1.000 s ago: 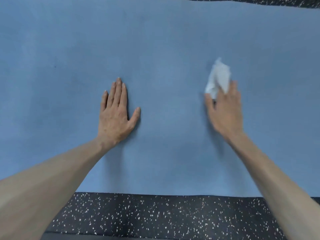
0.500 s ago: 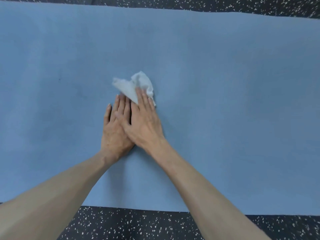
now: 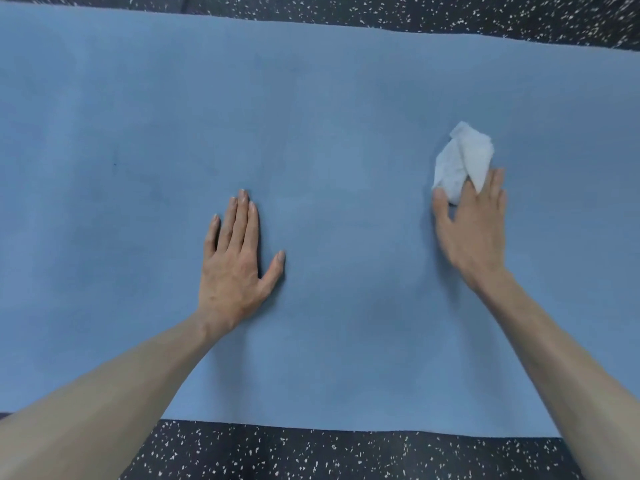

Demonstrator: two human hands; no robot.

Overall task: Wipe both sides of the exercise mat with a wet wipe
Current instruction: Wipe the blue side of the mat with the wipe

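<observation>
Head view looks down on a blue exercise mat (image 3: 329, 116) spread flat over a dark speckled floor (image 3: 311, 455), its near and far long edges both in sight. Left hand (image 3: 233, 261) lies flat on the mat near the middle, fingers straight and together, thumb out, holding nothing and seemingly pinning the mat down. Right hand (image 3: 472, 225) sits well apart toward the right, its straight fingers pressing a crumpled white wet wipe (image 3: 459, 161) against the surface; most of the wipe pokes out beyond the fingertips toward the far edge, and whether the thumb pinches it I cannot tell.

Judging by how it lies, the mat looks thin, soft and floppy, light enough to turn over yet likely to slide or ripple under a sweeping wipe, so a flat steadying palm makes sense. For flipping it, the near long edge or a corner seems the best place to take hold. The wipe looks limp and damp, apt to bunch up unless pressed flat.
</observation>
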